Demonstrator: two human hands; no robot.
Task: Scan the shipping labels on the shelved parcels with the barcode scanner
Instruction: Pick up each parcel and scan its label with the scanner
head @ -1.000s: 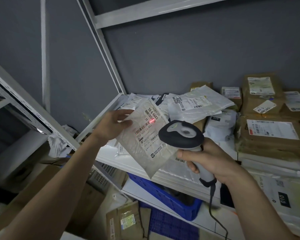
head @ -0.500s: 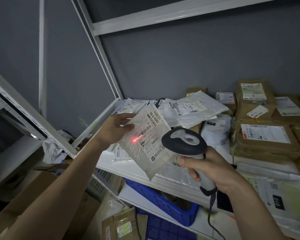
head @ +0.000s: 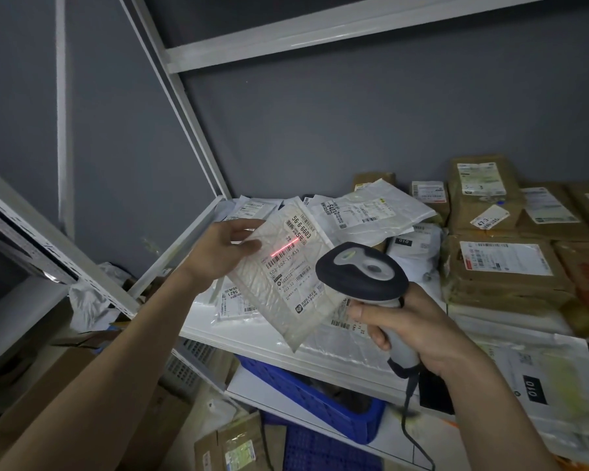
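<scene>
Gripping the barcode scanner [head: 363, 278] by its handle in the right hand [head: 419, 334], left hand [head: 218, 253] pinching a clear padded parcel [head: 286, 280] above the white shelf [head: 252, 338], red scan line across its shipping label [head: 291, 263], brown boxes [head: 504, 270] stacked right, blue crate [head: 313, 399] below.

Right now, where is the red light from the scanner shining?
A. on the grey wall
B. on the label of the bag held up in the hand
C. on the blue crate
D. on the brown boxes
B: the red line lies across the barcode on the label of the bag that the left hand holds up, in front of the scanner.
</scene>
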